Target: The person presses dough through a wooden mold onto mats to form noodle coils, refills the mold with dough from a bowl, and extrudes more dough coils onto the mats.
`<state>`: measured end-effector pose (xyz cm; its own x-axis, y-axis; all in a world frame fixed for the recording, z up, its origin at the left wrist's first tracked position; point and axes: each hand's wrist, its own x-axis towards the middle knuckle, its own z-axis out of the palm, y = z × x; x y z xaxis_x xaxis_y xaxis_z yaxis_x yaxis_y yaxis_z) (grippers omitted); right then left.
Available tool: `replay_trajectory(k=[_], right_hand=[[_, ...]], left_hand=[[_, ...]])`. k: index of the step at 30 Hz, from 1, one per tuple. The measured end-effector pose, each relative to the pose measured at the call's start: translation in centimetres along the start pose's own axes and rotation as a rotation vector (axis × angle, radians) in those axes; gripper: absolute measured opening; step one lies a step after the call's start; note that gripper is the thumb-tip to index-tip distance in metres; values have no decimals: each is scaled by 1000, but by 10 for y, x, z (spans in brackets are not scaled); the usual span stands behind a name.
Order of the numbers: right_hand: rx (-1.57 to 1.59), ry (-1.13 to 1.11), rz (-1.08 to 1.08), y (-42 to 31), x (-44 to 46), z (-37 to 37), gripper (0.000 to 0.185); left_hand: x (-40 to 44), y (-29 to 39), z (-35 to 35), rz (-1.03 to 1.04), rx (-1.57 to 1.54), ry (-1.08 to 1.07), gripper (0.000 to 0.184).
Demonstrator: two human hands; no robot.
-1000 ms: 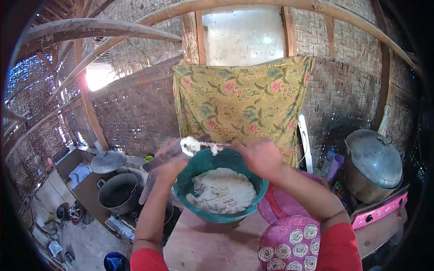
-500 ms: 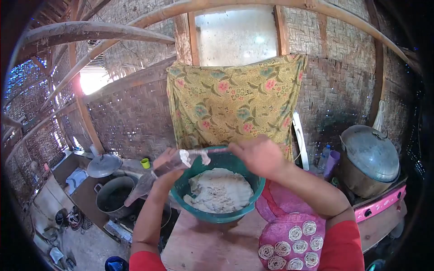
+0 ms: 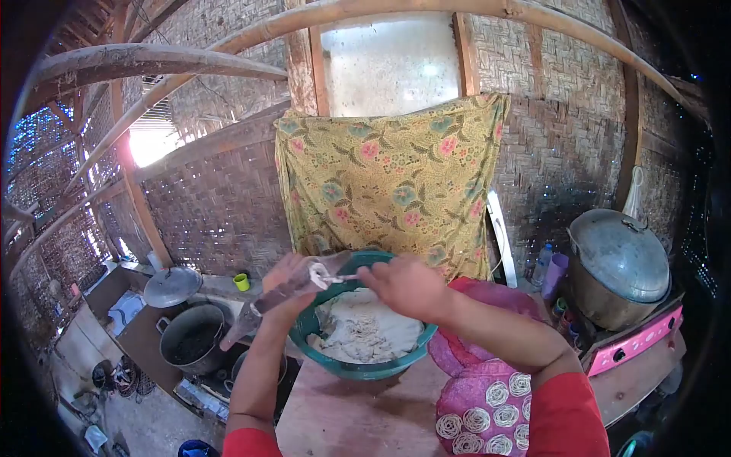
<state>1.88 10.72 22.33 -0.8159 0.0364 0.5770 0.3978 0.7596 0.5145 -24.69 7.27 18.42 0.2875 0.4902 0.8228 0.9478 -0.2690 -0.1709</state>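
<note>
My left hand (image 3: 285, 282) is wrapped round a clear tube-like container (image 3: 268, 298), tilted with its narrow end at the lower left. White dough (image 3: 323, 276) shows at its wide end. Above the bowl, my right hand (image 3: 403, 286) is closed round a thin stick (image 3: 346, 279) that points left to the tube's opening. Below both hands, a green bowl (image 3: 365, 372) holds a mass of white, floury dough (image 3: 364, 327).
The bowl stands on a wooden table (image 3: 358, 419). Right of it, pink trays (image 3: 449, 396) carry several coiled noodle rounds. A lidded pot (image 3: 620, 263) sits on a pink stove (image 3: 636, 346). At the left are a dark pot (image 3: 193, 339) and a green cup (image 3: 242, 282).
My right hand has moved left and slightly down, bringing the stick to the tube's mouth. The tube is still in my left hand, and the view has shifted slightly.
</note>
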Motion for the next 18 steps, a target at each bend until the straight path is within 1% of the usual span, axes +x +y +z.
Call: replay_trajectory(k=[1, 2, 3, 4, 5, 6, 7, 9, 10, 11, 12, 13, 14, 15, 16, 17, 18], right_hand=[[0, 5, -2, 3, -5, -5, 29], [131, -24, 181, 6, -10, -11, 27], [260, -55, 362, 8, -12, -14, 25], [257, -56, 362, 8, -12, -2, 25], [445, 20, 521, 2, -15, 22, 24], [634, 97, 680, -7, -19, 43, 24], [636, 94, 683, -21, -20, 56, 24], [1024, 223, 812, -45, -17, 73, 27], [1025, 219, 806, -50, -17, 76, 27], [1121, 197, 771, -55, -18, 78, 28], [1220, 176, 740, -58, -18, 78, 29], [1229, 179, 743, -57, -22, 78, 29], [1363, 78, 761, -50, -31, 76, 29], [1490, -28, 775, -44, -42, 74, 30], [1293, -37, 801, -41, -53, 85, 30], [1291, -42, 817, -38, -63, 95, 30], [960, -219, 775, -35, -72, 97, 30]], left_hand=[[-3, -6, 2, -144, 9, 34, 30], [-6, -11, 4, -289, 17, 68, 28], [0, -9, -2, -290, 18, 71, 28], [11, -3, -13, -184, 34, 145, 25], [18, 5, -23, -78, 45, 213, 23], [21, 17, -28, -165, 112, 166, 18], [23, 20, -25, -166, 109, 162, 18], [28, 17, -15, -199, 141, 160, 15], [25, 1, -2, -144, 247, 129, 15], [17, -11, 8, -147, 251, 130, 15], [15, -13, 7, -156, 210, 175, 16], [12, -16, 5, -162, 169, 216, 16], [6, -19, 2, -155, 172, 207, 16], [1, -21, -1, -215, 210, 206, 18], [-1, -21, -4, -278, 244, 207, 19], [-4, -20, -7, -277, 230, 199, 19], [-7, -13, -18, -359, 224, 185, 22]])
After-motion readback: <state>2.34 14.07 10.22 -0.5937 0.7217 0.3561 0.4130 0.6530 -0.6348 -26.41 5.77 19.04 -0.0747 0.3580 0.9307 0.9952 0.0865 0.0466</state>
